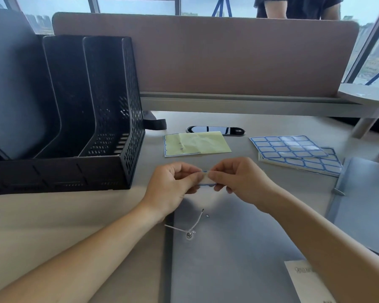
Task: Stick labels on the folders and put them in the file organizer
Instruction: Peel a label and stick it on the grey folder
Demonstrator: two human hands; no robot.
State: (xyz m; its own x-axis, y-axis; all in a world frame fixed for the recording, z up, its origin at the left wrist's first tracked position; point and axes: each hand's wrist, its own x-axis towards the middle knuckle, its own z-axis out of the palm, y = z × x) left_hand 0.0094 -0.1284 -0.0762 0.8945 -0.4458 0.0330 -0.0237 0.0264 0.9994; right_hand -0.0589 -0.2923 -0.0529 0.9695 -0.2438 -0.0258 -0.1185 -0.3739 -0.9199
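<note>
My left hand (175,182) and my right hand (236,180) meet above the desk and pinch a small white label with a blue border (206,181) between their fingertips. Below them lies a grey folder (227,254) with a string-and-button clasp (189,234). A black mesh file organizer (109,119) stands at the left, with a grey folder (15,88) upright in its leftmost slot. Sheets of blue-bordered labels (293,149) lie stacked at the right. A used yellow backing sheet (197,143) rests behind my hands.
Another grey folder (365,204) lies at the right edge. A black oval cable port (215,130) sits in the desk near the brown partition (206,57). A person stands behind the partition. A white slip of paper (304,281) lies on the near folder.
</note>
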